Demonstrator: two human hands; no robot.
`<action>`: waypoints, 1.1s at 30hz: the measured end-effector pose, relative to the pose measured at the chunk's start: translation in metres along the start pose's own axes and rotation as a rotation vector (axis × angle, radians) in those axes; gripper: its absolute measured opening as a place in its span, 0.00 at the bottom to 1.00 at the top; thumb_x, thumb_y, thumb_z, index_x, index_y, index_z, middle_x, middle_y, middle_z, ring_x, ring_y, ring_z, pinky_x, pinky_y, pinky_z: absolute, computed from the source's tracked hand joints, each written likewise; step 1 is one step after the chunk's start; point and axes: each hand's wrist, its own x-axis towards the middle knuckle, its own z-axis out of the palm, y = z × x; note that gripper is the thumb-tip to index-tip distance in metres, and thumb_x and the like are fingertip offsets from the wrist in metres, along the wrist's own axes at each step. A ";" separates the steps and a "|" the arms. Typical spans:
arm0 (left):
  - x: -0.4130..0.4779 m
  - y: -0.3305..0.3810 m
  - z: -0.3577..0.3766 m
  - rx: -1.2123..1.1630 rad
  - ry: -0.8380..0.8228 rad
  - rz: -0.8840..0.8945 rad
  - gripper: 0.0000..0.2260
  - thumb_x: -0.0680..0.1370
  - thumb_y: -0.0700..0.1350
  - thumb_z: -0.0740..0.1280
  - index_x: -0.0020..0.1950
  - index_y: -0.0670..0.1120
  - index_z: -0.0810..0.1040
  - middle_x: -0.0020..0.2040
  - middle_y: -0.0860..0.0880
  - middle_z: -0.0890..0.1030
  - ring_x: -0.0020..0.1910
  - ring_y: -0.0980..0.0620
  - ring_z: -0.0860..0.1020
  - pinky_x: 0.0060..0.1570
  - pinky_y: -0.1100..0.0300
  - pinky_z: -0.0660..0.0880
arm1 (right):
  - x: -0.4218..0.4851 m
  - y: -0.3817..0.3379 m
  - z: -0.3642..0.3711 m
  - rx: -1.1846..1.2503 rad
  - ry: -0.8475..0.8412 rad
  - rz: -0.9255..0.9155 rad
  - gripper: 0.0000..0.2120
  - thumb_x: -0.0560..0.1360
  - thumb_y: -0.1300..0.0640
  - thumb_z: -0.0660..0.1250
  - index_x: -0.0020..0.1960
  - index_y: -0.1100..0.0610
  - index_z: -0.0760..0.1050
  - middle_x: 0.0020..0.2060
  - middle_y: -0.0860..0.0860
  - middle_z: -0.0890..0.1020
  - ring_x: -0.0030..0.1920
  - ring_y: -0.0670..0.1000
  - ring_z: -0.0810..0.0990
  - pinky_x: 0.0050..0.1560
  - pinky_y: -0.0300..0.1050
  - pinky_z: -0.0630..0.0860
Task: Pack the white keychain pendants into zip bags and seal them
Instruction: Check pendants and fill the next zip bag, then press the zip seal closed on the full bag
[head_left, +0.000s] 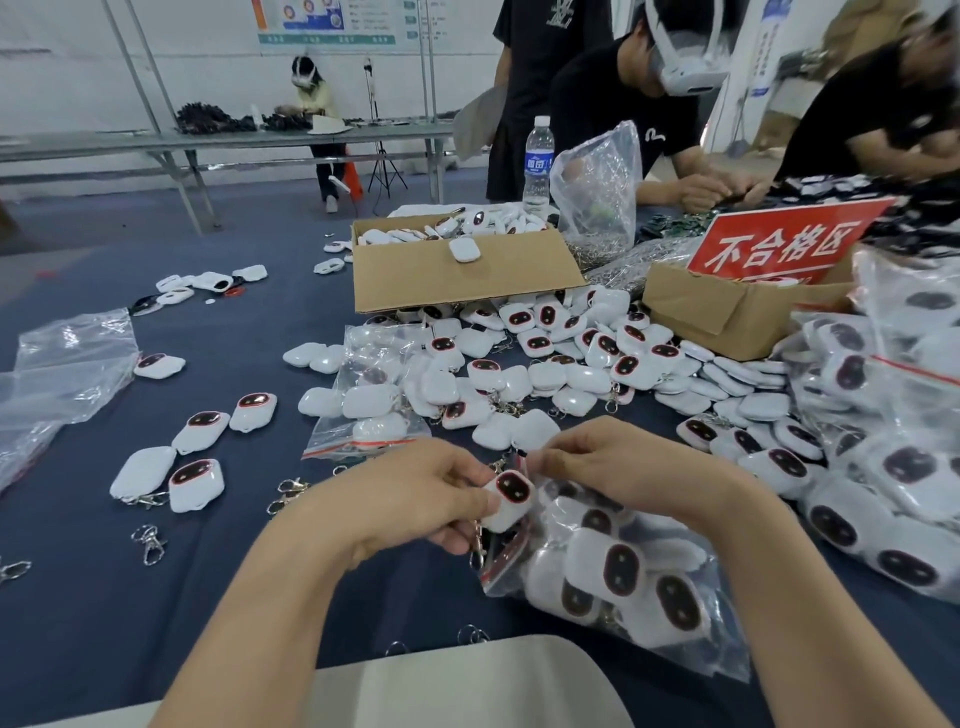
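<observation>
Obscured: we cannot make out the mouth of the clear plastic zip bag (623, 587) with the red seal strip. It lies behind the right hand (613, 467) and the held piece, and the bag's right side passes behind the right forearm. The held piece's metal clasp is mostly covered by the left hand (415, 493). The stack of filled clear bags (883, 467) at the right is cut by the frame edge. The people across the tabletop are blurred.

Item: one white rounded-square plastic keychain pendant (509, 499) with a dark, red-rimmed oval face. It is face up, between the two hands, at the upper left end of the zip bag, above the dark blue cloth tabletop (234, 571). We note several like pendants already inside the bag, below the right wrist.

Left hand: fingers curled, thumb on the pendant's left edge, fingers beneath; it grips the pendant.

Right hand: fingers curled, thumb and forefinger pinching the film at the bag's upper end, just beside the pendant's top right corner.

Beyond: a loose heap of the same white pendants (571, 358), an open brown cardboard box (457, 275) and loose metal clasps (148, 543).
</observation>
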 end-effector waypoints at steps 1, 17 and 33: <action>-0.001 -0.004 -0.003 0.018 0.029 -0.013 0.07 0.80 0.39 0.70 0.58 0.42 0.81 0.45 0.43 0.84 0.37 0.55 0.80 0.41 0.63 0.80 | 0.000 0.001 0.000 -0.011 0.000 0.003 0.17 0.77 0.39 0.66 0.49 0.53 0.83 0.29 0.46 0.76 0.25 0.43 0.69 0.28 0.36 0.67; 0.008 0.014 0.029 -0.225 0.143 0.017 0.04 0.79 0.33 0.69 0.51 0.38 0.82 0.43 0.43 0.85 0.38 0.48 0.84 0.47 0.57 0.84 | -0.001 0.006 -0.002 0.075 0.096 -0.040 0.16 0.79 0.44 0.67 0.51 0.56 0.84 0.49 0.60 0.86 0.44 0.56 0.83 0.59 0.57 0.78; -0.084 0.050 0.055 0.253 0.454 0.516 0.17 0.81 0.51 0.65 0.70 0.63 0.69 0.61 0.66 0.77 0.60 0.72 0.72 0.59 0.76 0.67 | -0.096 -0.048 -0.017 0.305 0.669 -0.434 0.09 0.80 0.49 0.67 0.47 0.52 0.82 0.39 0.40 0.86 0.37 0.38 0.81 0.38 0.29 0.73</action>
